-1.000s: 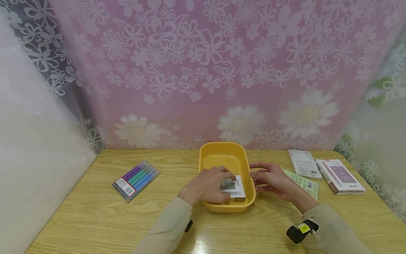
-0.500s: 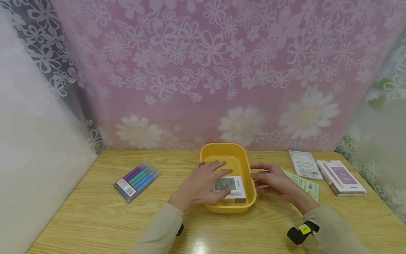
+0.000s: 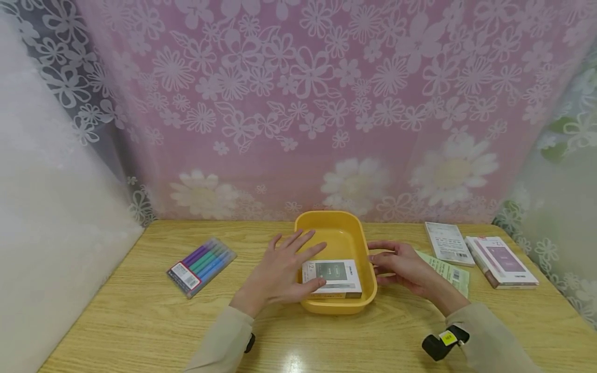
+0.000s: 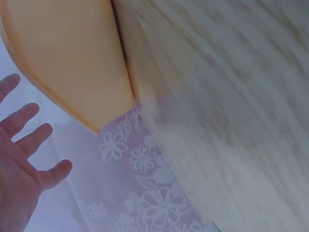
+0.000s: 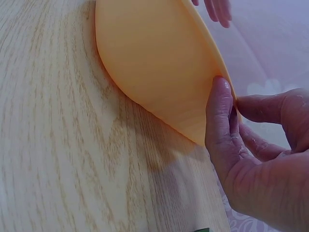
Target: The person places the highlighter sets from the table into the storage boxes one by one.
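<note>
A yellow plastic bin (image 3: 331, 306) stands at the table's middle, and inside its near half lies a small white box (image 3: 347, 280) with a grey-green panel. My left hand (image 3: 284, 272) hovers over the bin's left side with fingers spread, its thumb overlapping the box in the head view. The left wrist view shows these spread fingers (image 4: 34, 142) holding nothing, next to the bin's wall (image 4: 72, 53). On the other side, my right hand (image 3: 401, 264) touches the bin's right wall near the rim with its fingertips, as the right wrist view also shows at close range.
To the left lies a clear pack of coloured pens (image 3: 200, 267). On the right are a green packet (image 3: 450, 274) partly behind the right hand, a white packet (image 3: 449, 242) and a white box with a purple panel (image 3: 502, 261). A floral curtain (image 3: 298, 114) hangs behind the table.
My left hand has drawn back to the left from the white box and spread its fingers, leaving more of the box showing. The right hand stays at the bin's side.
</note>
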Available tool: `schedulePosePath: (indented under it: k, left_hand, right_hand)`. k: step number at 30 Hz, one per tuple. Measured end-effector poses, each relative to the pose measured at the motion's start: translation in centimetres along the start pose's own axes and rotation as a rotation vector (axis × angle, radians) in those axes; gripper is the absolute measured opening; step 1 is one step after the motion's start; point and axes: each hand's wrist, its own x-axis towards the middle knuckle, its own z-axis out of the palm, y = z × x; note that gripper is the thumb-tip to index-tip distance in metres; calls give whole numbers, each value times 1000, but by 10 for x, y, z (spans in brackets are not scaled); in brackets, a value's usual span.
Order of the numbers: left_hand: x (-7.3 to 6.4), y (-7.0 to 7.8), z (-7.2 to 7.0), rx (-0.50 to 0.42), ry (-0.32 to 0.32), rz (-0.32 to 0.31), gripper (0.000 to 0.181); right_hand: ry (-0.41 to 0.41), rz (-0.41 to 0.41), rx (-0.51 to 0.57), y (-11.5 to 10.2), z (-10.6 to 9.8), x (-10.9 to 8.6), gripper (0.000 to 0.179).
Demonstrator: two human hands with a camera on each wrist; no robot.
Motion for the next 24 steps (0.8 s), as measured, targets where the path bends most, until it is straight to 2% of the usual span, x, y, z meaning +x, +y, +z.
schedulePosePath:
  k: [12, 24]
  left_hand:
    - [-20, -15, -9, 10, 43, -46, 68]
    - [-41, -41, -14, 38, 101, -98, 67]
  right_hand:
    - [5, 3, -5, 0, 0, 0, 62]
    - [14, 10, 0, 0, 1, -1, 63]
